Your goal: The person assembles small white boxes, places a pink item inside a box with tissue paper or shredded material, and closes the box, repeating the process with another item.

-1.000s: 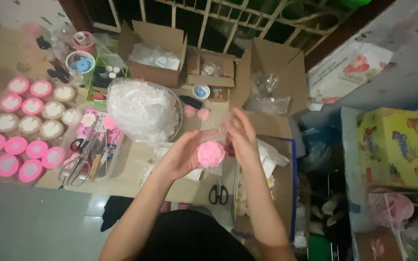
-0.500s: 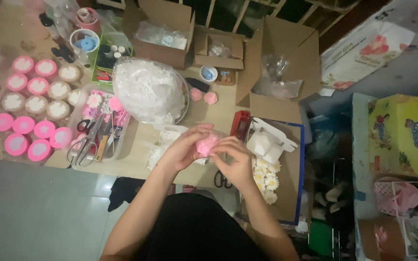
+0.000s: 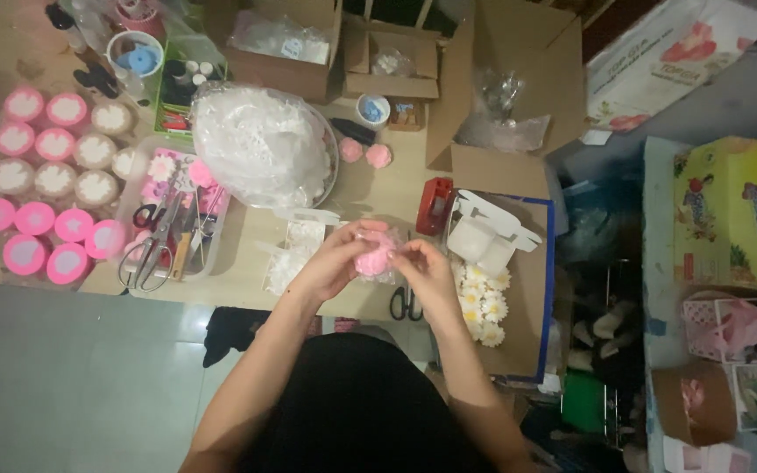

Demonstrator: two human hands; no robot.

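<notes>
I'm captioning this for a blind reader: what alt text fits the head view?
Seen from above, the left hand and right hand together hold a small pink round piece over a cluttered craft table, with scissors in a tray to the left and white daisy flowers in a box to the right.

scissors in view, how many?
2: large scissors in the clear tray at left; black-handled scissors at the table edge, under the right hand. More may be hidden in the tray.

left hand | right hand | fingers curled, pinching together
</notes>
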